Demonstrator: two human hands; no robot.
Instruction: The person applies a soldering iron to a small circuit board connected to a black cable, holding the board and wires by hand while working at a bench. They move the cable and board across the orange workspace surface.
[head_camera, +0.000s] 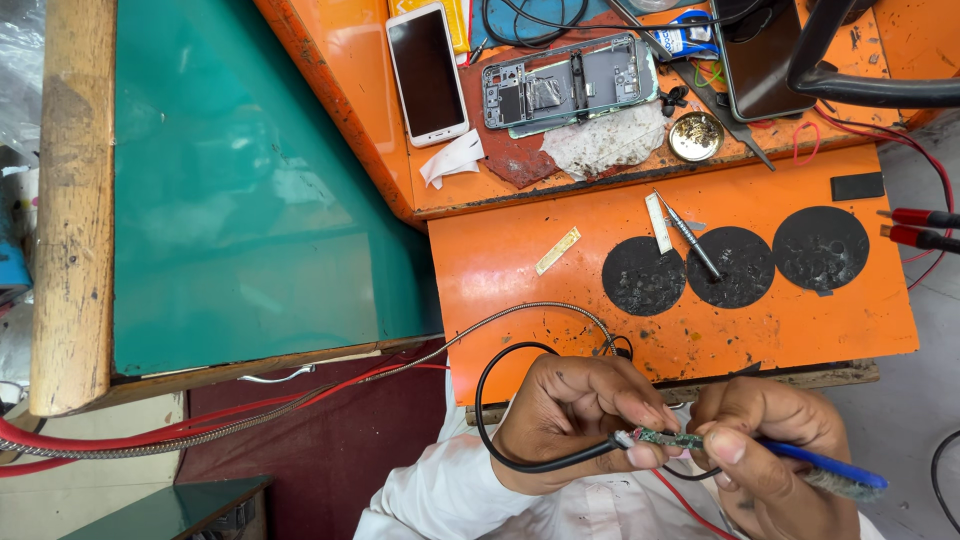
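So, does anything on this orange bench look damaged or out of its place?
Yes. A phone lies opened at the back of the orange bench, its back cover off and inner parts bare. A crumpled, dirty cloth lies in front of it. Three black round pads are scorched and speckled with residue.
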